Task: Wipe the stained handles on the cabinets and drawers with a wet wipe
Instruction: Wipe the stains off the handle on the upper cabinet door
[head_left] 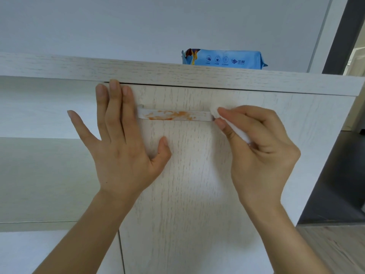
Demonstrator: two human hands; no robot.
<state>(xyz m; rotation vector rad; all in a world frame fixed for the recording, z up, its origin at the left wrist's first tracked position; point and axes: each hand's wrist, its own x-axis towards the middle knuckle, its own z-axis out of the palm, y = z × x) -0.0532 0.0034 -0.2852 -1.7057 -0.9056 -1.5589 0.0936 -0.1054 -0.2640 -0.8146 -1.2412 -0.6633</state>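
While pressed flat against the pale wood-grain cabinet door (197, 175) at centre-left of the frame, left hand (120, 147) with fingers straight and spread: three fingertips (114, 87) up at the door's top edge, little finger splayed out to the left, thumb angled right and resting on the door below the handle. Index finger lying just over the left end of the handle (175, 115).

Handle: a white horizontal bar across the upper middle of the door, smeared with orange stains along its central stretch, heaviest left of centre and thinning toward the right.

At centre-right, right hand (260, 147) curled, pinching a folded white wet wipe (215, 113) between thumb and index finger; wipe's bunched tip touching the right end of the handle, the rest of it trailing back into the palm and showing again between the fingers lower down. Both forearms rising from the bottom edge of the frame.

Above the door, a light wooden top board (177, 75) running the full width; on it, upper right of centre, a blue pack of wet wipes (225, 58) lying on its side against the white wall (138, 24). Open shelf space (39, 115) left of the door. Dark vertical strip (343, 34) at the far upper right; wood-look floor (339, 250) at lower right.
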